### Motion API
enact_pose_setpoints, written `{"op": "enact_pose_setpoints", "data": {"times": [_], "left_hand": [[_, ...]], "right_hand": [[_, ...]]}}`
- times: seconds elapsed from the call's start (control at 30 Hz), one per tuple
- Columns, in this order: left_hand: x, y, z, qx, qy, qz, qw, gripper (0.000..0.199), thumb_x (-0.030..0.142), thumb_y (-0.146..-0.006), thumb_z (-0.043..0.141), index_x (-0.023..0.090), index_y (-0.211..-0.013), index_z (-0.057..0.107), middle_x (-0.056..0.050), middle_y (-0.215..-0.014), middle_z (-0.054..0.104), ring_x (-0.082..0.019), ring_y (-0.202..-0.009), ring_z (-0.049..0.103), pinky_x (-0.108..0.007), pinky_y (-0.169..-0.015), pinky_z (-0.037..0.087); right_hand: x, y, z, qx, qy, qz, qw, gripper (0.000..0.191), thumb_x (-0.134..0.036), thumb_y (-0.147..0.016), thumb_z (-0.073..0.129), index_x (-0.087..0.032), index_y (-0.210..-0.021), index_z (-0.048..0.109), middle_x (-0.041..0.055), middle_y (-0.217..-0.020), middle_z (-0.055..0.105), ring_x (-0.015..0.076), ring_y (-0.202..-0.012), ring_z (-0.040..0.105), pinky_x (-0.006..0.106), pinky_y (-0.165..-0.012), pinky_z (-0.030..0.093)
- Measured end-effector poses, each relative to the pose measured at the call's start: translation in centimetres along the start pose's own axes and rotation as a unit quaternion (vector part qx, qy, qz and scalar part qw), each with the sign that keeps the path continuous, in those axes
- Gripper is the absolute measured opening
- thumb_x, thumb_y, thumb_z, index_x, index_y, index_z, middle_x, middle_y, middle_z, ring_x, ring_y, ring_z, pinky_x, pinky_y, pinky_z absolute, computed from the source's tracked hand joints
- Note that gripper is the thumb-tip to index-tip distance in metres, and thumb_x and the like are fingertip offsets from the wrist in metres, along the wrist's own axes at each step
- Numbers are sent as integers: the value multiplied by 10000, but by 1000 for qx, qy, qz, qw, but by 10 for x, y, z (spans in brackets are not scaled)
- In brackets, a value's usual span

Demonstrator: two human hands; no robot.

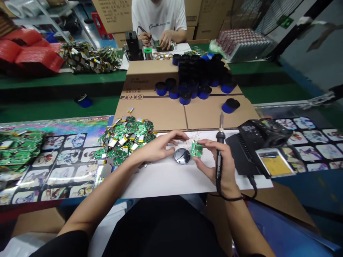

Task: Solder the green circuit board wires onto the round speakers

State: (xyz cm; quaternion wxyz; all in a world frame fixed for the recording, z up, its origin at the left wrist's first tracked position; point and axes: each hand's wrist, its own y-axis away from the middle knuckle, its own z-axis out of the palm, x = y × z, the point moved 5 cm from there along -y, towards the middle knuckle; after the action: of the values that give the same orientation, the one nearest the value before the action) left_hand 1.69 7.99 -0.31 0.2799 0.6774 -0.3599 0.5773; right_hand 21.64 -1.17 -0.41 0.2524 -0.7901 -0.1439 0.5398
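My right hand pinches a green circuit board between thumb and fingers, and a soldering iron lies across the same hand, its tip pointing up and away. Thin wires stick up around the board. Just left of it, a round shiny dark disc rests on the white sheet. My left hand is curved beside the disc, fingers apart, with nothing visible in it.
Left of the sheet is a heap of circuit boards with small batteries. Blue-black round cases stand on cardboard. A soldering station and sponge tray sit at right. Across the table, a person works with both hands.
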Motion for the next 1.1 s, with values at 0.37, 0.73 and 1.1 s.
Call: {"op": "enact_pose_setpoints", "data": {"times": [0.37,0.73,1.1], "left_hand": [[-8,3,17,25,-308,-55,949,576,397,-868,871,253,-1385,662,-124,-1362,639,-328,-1278,640,-486,-1120,539],[-15,13,-8,91,-158,-15,983,175,348,-1006,703,198,-971,787,-82,-1170,681,-194,-1031,678,-320,-893,530],[-27,24,-6,111,130,-154,973,339,446,-880,834,150,-937,681,12,-728,665,-86,-588,596,-205,-580,489]], "right_hand": [[8,13,-12,68,23,18,997,544,-112,-874,829,-248,-1337,579,113,-1273,724,257,-1245,742,467,-1061,682],[14,22,14,0,133,-14,991,509,-162,-896,822,-256,-1335,582,128,-1269,753,280,-1192,775,499,-1028,680],[0,11,53,-110,164,-85,976,434,-218,-922,826,-285,-1307,637,116,-1256,795,289,-1061,753,495,-907,652]]}}
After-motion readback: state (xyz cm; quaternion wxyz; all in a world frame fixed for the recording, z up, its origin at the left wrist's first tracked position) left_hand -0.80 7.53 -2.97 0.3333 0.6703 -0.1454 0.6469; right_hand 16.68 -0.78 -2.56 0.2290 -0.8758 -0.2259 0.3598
